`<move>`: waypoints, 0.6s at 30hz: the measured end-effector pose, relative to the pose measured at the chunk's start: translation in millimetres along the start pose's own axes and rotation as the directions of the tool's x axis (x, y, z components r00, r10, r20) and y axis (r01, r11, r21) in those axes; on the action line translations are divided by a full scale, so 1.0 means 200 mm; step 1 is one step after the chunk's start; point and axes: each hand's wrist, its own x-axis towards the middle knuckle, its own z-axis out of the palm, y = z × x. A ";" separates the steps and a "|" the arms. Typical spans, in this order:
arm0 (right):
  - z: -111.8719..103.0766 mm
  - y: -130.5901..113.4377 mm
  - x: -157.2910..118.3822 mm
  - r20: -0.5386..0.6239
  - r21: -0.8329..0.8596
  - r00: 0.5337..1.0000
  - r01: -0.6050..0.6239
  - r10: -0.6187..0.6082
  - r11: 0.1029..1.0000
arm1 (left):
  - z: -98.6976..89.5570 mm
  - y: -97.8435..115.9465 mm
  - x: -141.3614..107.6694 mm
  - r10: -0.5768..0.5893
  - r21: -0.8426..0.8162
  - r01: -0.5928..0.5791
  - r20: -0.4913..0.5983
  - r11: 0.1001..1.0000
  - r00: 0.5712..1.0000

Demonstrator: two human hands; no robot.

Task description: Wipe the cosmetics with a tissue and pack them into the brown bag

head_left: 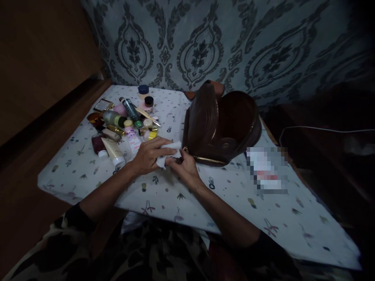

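My left hand (pixel 148 156) and right hand (pixel 189 171) make two; I count one white tissue or cloth (pixel 175 145), one brown bag (pixel 202 121), one white cable (pixel 322 128), and over a dozen toiletries (pixel 109 118), including one blue-lidded jar (pixel 143 91) and one black-lidded jar (pixel 149 102).

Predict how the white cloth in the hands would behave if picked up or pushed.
The white cloth is probably floppy, since it bends around the left hand. It is likely light, as its loose edge looks thin. Its uneven folds suggest it would bunch rather than roll.

Patterned wall (pixel 200 47), white cable (pixel 322 127)
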 end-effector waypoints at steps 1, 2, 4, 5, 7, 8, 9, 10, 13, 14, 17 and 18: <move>0.00 0.00 0.00 -0.007 0.005 1.000 0.012 -0.012 1.000 | 0.00 0.00 0.00 -0.015 -0.020 0.016 0.028 1.000 0.999; 0.00 0.00 0.00 -0.010 0.010 0.999 0.036 -0.036 0.999 | 0.00 0.01 0.01 -0.048 -0.024 0.049 0.057 0.998 0.997; 0.01 0.01 0.00 -0.003 0.015 0.995 0.099 -0.099 0.995 | 0.00 0.02 0.01 -0.144 -0.004 0.145 0.118 0.989 0.983; 0.01 0.02 0.00 0.003 0.018 0.992 0.127 -0.127 0.992 | 0.00 0.02 0.02 -0.198 0.009 0.199 0.146 0.980 0.969; 0.01 0.03 0.00 0.003 0.009 0.986 0.167 -0.167 0.986 | -0.01 0.02 0.03 -0.299 0.007 0.304 0.188 0.953 0.935; 0.01 0.04 0.00 -0.003 -0.009 0.984 0.178 -0.178 0.984 | -0.01 0.02 0.03 -0.342 -0.015 0.352 0.200 0.936 0.918; 0.01 0.04 -0.01 -0.010 -0.034 0.982 0.186 -0.186 0.982 | -0.01 0.01 0.04 -0.380 -0.048 0.398 0.206 0.916 0.902; 0.01 0.05 -0.01 -0.018 -0.059 0.981 0.190 -0.191 0.980 | -0.02 0.01 0.05 -0.416 -0.087 0.441 0.209 0.893 0.885; 0.02 0.05 -0.01 -0.043 -0.075 0.979 0.197 -0.201 0.977 | -0.02 0.00 0.06 -0.527 -0.193 0.566 0.219 0.801 0.821; 0.02 0.05 -0.01 -0.055 -0.062 0.976 0.206 -0.210 0.977 | -0.03 -0.01 0.06 -0.562 -0.221 0.607 0.234 0.764 0.793; 0.03 0.05 -0.02 -0.098 -0.037 0.962 0.252 -0.254 0.967 | -0.02 0.00 0.06 -0.637 -0.277 0.711 0.318 0.646 0.702; 0.03 0.05 -0.02 -0.111 -0.044 0.957 0.264 -0.267 0.964 | -0.02 0.00 0.05 -0.650 -0.283 0.735 0.342 0.617 0.678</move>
